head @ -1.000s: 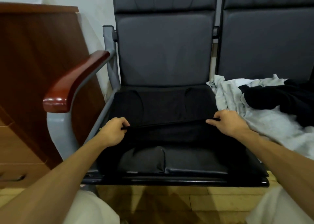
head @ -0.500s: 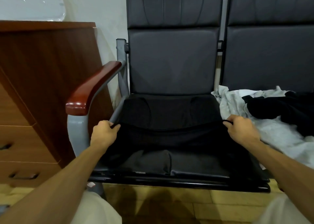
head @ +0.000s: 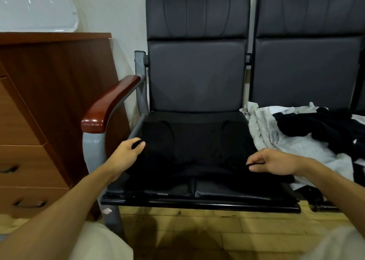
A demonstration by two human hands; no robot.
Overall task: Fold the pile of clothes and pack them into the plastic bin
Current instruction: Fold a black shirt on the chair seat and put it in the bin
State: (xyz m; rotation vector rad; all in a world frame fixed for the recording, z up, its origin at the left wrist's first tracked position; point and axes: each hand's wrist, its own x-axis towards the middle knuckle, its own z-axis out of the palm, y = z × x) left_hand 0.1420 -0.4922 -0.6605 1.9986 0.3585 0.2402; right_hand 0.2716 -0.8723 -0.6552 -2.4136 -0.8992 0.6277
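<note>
A black garment (head: 189, 153) is spread over the seat (head: 227, 194) at frame centre. Its left edge is pinched by the left hand (head: 126, 157), its right edge by the right hand (head: 276, 162). The clothes pile (head: 296, 141) is heaped just right of it; print on its grey cloth is too small to be read.

black garment (head: 189, 151), grey/white + black clothes pile (head: 308, 133), dk grey chair (head: 197, 72), red-brown armrest (head: 110, 103)
</note>
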